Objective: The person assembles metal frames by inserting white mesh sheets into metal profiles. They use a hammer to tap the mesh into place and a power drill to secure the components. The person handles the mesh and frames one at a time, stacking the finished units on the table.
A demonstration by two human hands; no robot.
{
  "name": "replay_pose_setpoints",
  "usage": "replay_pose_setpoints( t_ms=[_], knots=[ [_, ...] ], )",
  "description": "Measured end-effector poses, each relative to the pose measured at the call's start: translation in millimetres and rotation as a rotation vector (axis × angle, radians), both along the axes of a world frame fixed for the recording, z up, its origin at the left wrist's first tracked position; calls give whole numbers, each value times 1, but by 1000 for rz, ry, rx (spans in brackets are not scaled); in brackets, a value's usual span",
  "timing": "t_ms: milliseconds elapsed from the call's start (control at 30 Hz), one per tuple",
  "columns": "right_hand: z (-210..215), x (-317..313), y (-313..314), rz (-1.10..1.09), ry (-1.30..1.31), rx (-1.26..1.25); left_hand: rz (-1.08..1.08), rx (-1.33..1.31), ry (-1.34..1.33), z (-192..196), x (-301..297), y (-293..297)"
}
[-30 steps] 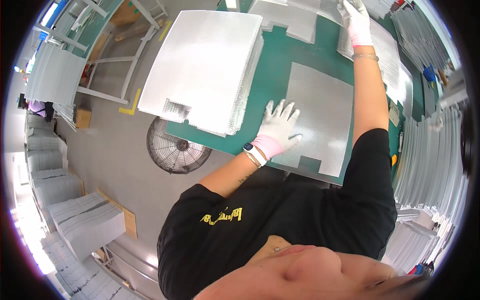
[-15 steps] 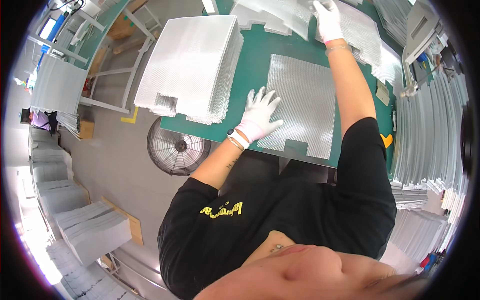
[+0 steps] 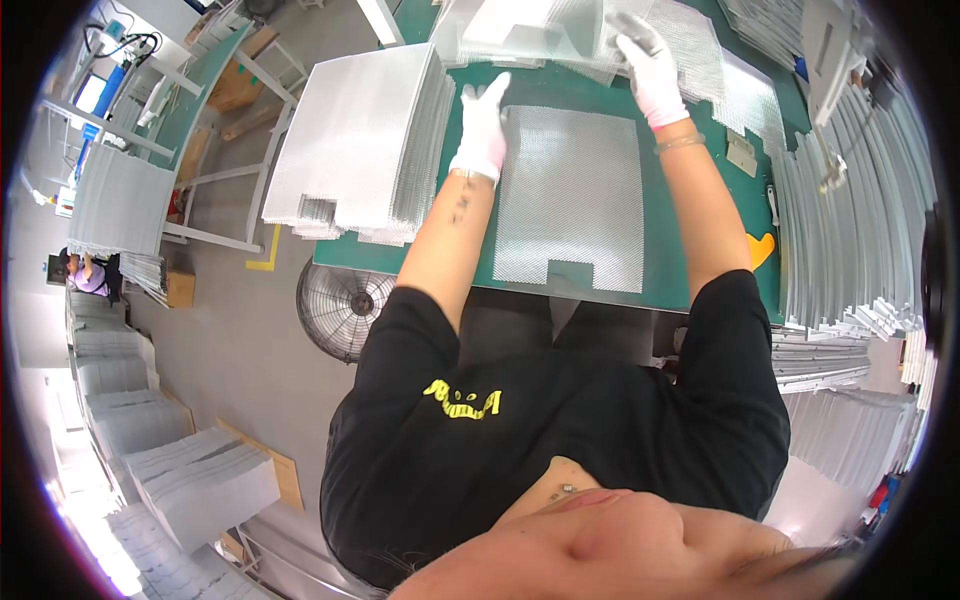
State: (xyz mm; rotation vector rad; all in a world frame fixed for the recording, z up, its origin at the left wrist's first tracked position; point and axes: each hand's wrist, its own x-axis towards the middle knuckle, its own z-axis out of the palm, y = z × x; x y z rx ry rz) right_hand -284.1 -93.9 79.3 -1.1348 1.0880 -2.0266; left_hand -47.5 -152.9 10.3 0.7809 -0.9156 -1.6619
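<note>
Fingers point(image 3: 640, 45) of the right hand point(image 3: 648, 68) pinch the far mesh sheet point(image 3: 520, 30). Left hand point(image 3: 482, 130) is spread wide, touching that sheet's near edge. Another mesh point(image 3: 570, 200) lies flat on the green bench point(image 3: 720, 250), with bare room around it. A tall stack point(image 3: 350, 140) sits left.

Grey floor point(image 3: 250, 350), floor fan point(image 3: 340, 305), green workbench point(image 3: 700, 285)
</note>
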Motion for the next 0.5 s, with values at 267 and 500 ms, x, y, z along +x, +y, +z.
replay_pose_setpoints(
  t_ms=[267, 500],
  knots=[
    [8, 7, 48, -38, 97, 9, 41, 322, 342, -3, -56, -52],
    [20, -7, 131, -5, 63, -76, 37, -515, 28, -19, -12, -147]
  ],
)
